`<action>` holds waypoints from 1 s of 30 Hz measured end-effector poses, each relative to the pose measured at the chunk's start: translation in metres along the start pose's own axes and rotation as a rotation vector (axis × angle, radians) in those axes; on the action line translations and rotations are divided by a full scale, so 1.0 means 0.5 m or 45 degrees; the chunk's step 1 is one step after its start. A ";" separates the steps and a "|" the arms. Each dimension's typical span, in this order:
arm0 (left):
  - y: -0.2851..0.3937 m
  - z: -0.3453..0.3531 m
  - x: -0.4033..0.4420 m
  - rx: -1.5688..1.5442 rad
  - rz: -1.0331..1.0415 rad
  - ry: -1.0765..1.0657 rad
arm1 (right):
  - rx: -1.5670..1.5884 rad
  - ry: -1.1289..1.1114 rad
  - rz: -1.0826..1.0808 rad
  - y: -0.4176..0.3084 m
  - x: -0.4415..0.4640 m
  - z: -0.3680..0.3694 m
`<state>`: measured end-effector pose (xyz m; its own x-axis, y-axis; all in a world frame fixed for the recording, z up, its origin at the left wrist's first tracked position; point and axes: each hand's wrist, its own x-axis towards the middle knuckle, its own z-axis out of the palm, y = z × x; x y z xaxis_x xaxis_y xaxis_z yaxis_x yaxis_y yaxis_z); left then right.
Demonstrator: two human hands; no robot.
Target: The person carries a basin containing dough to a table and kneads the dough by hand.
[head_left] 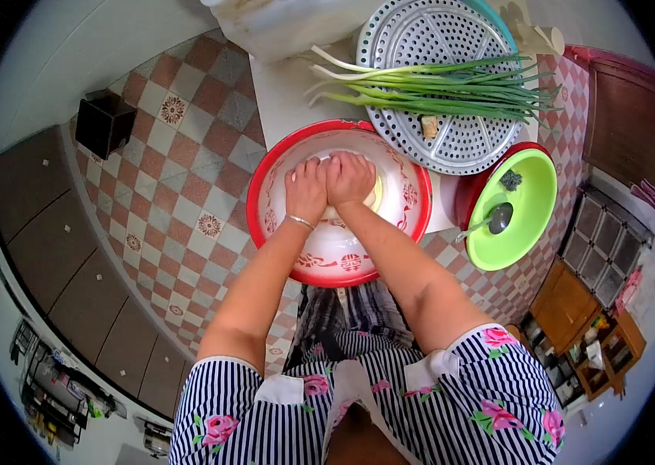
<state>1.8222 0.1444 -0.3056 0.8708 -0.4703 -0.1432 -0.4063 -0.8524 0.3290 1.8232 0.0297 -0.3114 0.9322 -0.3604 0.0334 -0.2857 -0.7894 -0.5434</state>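
A white enamel basin (351,261) with a broad red rim and red printed patterns is in front of me. Inside it, my left hand (306,190) and my right hand (351,178) press side by side on a pale lump that looks like dough (330,212). The fingers of both hands are curled over, and they cover most of the lump. A pale yellow edge (378,194) shows beside my right hand; what it belongs to is unclear. My left wrist wears a bracelet (301,222).
Scallions (436,89) lie across a perforated metal steamer tray (393,139), with a small tan piece (429,126) near them. To the right, a green basin (525,225) holds a ladle (500,218) and a dark scrubber (510,180). A dark bin (105,124) stands on the tiled floor.
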 end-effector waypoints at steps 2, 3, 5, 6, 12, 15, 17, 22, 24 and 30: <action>-0.004 -0.002 0.024 0.036 -0.055 -0.115 | -0.015 -0.005 -0.011 0.000 0.024 0.007; -0.005 -0.003 0.033 0.054 -0.084 -0.173 | -0.022 0.004 -0.016 0.000 0.034 0.013; -0.007 0.005 0.042 0.011 -0.113 -0.106 | -0.018 0.018 -0.035 -0.001 0.052 0.020; -0.006 0.011 0.046 -0.011 -0.125 -0.071 | -0.011 0.022 -0.046 -0.001 0.058 0.020; 0.026 -0.028 0.047 -0.099 -0.272 -0.182 | -0.124 -0.394 0.265 -0.031 0.073 -0.022; 0.053 -0.089 -0.020 -0.372 -0.283 -0.182 | 0.026 -0.584 0.472 -0.015 0.034 -0.057; 0.067 -0.141 -0.083 -0.610 -0.264 -0.222 | 0.004 -0.532 0.454 -0.033 -0.034 -0.116; 0.076 -0.053 -0.178 -0.334 -0.211 -0.033 | 0.044 0.104 -0.008 -0.020 -0.171 -0.102; 0.081 -0.020 -0.168 -0.209 -0.232 0.049 | 0.050 0.175 -0.100 -0.007 -0.160 -0.081; 0.057 0.009 -0.093 -0.044 -0.288 0.087 | 0.027 0.114 -0.185 0.016 -0.072 -0.024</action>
<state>1.7689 0.1410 -0.2935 0.9557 -0.2508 -0.1539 -0.1901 -0.9254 0.3278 1.7847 0.0303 -0.3068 0.9395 -0.2868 0.1873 -0.1435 -0.8260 -0.5451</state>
